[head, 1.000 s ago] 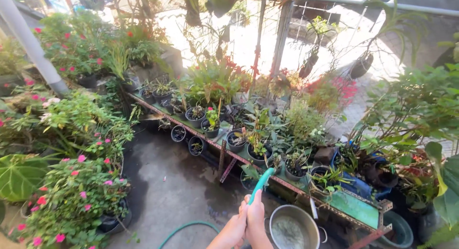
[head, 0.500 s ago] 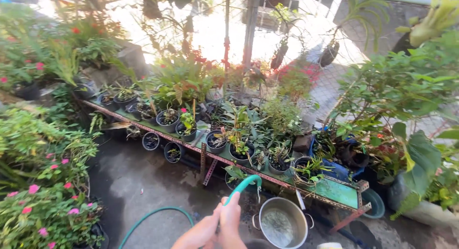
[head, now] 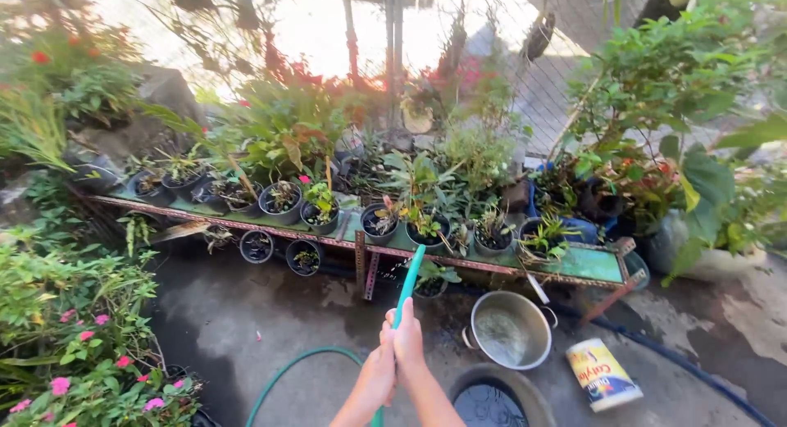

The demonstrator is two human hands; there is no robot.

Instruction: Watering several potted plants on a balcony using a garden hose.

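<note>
Both my hands grip a green garden hose (head: 407,280) low in the middle of the view. My left hand (head: 379,370) holds it lower down, and my right hand (head: 407,338) wraps it just above. The hose end points up toward a low green shelf (head: 592,265) lined with black potted plants (head: 281,200). The rest of the hose loops back across the wet concrete floor (head: 287,370).
A metal pot (head: 510,329) with water sits on the floor right of my hands, with a dark round basin (head: 492,401) below it. A yellow and white can (head: 600,374) lies on its side. Pink flowering plants (head: 74,370) crowd the left, leafy bushes (head: 689,99) the right.
The view has swung right and down. The hose tip now points straighter up at the shelf. The can and the dark basin have come into view.
</note>
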